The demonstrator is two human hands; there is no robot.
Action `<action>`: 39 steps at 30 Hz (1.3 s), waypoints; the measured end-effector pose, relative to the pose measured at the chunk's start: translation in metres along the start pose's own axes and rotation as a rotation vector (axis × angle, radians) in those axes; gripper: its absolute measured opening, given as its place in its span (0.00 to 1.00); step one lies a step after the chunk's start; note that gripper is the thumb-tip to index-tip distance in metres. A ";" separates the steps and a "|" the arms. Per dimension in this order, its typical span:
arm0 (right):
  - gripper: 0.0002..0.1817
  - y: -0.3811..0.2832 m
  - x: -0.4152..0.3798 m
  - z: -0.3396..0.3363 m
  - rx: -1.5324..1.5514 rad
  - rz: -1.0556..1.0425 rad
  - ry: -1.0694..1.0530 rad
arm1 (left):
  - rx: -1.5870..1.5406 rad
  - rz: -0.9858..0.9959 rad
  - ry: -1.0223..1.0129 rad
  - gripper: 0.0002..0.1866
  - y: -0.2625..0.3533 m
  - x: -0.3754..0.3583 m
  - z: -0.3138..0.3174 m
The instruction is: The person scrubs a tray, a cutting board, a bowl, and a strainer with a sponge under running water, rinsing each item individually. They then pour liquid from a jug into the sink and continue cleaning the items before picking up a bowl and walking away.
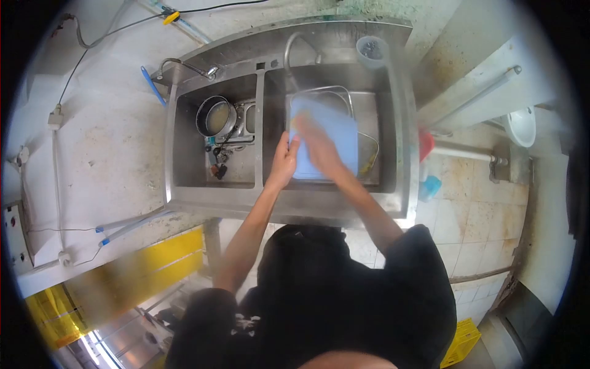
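A light blue, flat rectangular board or lid point(339, 132) is tilted up in the right basin of the steel sink point(384, 154). My left hand point(284, 160) grips its left edge, thumb on the near face. Across the upper left of that face lies my right hand point(316, 141), smeared by motion. A yellowish patch shows by its fingertips, too blurred to name. Behind the board, a curved metal rim point(341, 92) shows in the basin. Water seems to fall from the curved faucet point(295, 40) near the board's top left corner.
In the left basin sit a round metal pot point(215, 117) with cloudy liquid and several small dark items point(218, 169). A clear plastic tub point(372, 52) stands on the sink's back right ledge. A second faucet point(184, 64) is at left. A yellow crate point(462, 344) is at lower right.
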State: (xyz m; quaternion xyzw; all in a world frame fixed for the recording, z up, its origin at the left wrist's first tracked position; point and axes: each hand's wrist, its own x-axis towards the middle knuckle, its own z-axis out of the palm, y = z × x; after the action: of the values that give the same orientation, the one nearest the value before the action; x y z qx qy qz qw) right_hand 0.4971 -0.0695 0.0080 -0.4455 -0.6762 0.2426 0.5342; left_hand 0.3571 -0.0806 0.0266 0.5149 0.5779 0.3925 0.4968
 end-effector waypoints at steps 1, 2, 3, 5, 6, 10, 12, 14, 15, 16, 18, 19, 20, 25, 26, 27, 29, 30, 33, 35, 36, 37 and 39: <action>0.26 -0.009 -0.007 0.004 0.051 -0.088 -0.137 | 0.005 0.001 0.003 0.14 -0.005 0.000 -0.007; 0.23 0.006 -0.010 0.006 0.035 -0.148 -0.126 | -0.048 0.008 -0.025 0.13 -0.012 0.000 -0.014; 0.23 0.015 0.004 0.006 0.034 -0.156 -0.129 | -0.109 0.021 -0.050 0.13 -0.016 0.003 -0.017; 0.17 0.030 0.017 0.005 -0.193 -0.023 0.106 | -0.165 -0.012 -0.073 0.12 -0.013 -0.007 -0.016; 0.13 0.031 0.021 0.010 -0.215 -0.031 0.201 | -0.240 -0.051 -0.031 0.12 -0.003 -0.010 -0.013; 0.12 0.003 -0.004 0.032 0.136 -0.073 -0.088 | -0.319 -0.070 0.047 0.11 -0.006 -0.009 -0.025; 0.10 0.035 -0.005 0.035 -0.088 -0.063 -0.003 | -0.438 -0.076 0.065 0.11 -0.002 -0.014 -0.029; 0.08 0.052 0.008 0.024 -0.245 0.252 0.344 | -0.432 -0.112 0.067 0.10 -0.005 -0.019 -0.035; 0.07 0.110 -0.003 0.031 -0.232 0.390 0.135 | -0.432 -0.115 0.074 0.10 -0.008 -0.022 -0.036; 0.06 0.097 -0.001 0.029 -0.194 0.494 0.164 | -0.385 -0.104 0.039 0.10 -0.014 -0.024 -0.038; 0.05 0.067 -0.004 0.040 -0.112 0.560 0.254 | -0.338 -0.085 -0.001 0.10 -0.025 -0.019 -0.038; 0.06 0.048 -0.013 0.054 -0.069 0.521 0.309 | -0.327 -0.047 0.043 0.10 -0.031 -0.015 -0.035; 0.06 0.015 -0.021 0.062 -0.042 0.367 0.189 | -0.317 -0.011 0.090 0.10 -0.035 -0.012 -0.032; 0.06 0.037 -0.049 0.048 -0.094 0.161 0.123 | -0.403 -0.064 0.177 0.10 -0.023 -0.006 -0.045; 0.07 0.076 -0.048 0.044 -0.172 0.337 0.189 | -0.428 -0.059 0.182 0.10 -0.012 -0.005 -0.044; 0.07 0.091 -0.039 0.042 -0.168 0.341 0.181 | -0.449 -0.067 0.191 0.10 -0.007 -0.010 -0.043; 0.08 0.110 -0.026 0.041 -0.196 0.656 0.232 | -0.423 -0.043 0.190 0.11 -0.032 -0.008 -0.037; 0.09 0.094 -0.028 0.058 -0.204 0.524 0.217 | -0.397 -0.009 0.175 0.11 -0.043 0.000 -0.036; 0.09 -0.015 -0.044 0.085 -0.006 0.189 0.043 | -0.420 -0.091 0.299 0.11 -0.059 0.007 -0.030; 0.09 -0.011 -0.065 0.067 -0.047 0.098 0.019 | -0.442 -0.126 0.327 0.12 -0.052 0.003 -0.044; 0.09 -0.002 -0.074 0.056 -0.082 0.003 -0.006 | -0.511 -0.152 0.355 0.12 -0.039 -0.002 -0.049; 0.08 0.021 -0.080 0.046 -0.142 0.213 -0.006 | -0.584 -0.174 0.390 0.11 -0.032 -0.006 -0.055; 0.08 0.091 -0.077 0.038 -0.270 0.558 -0.028 | -0.557 -0.134 0.366 0.11 -0.036 -0.011 -0.067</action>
State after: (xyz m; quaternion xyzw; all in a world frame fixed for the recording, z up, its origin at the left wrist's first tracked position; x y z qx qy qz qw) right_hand 0.4957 -0.0864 -0.1162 -0.6773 -0.5614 0.2942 0.3736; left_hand 0.2837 -0.0935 0.0069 0.2413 0.5606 0.5878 0.5310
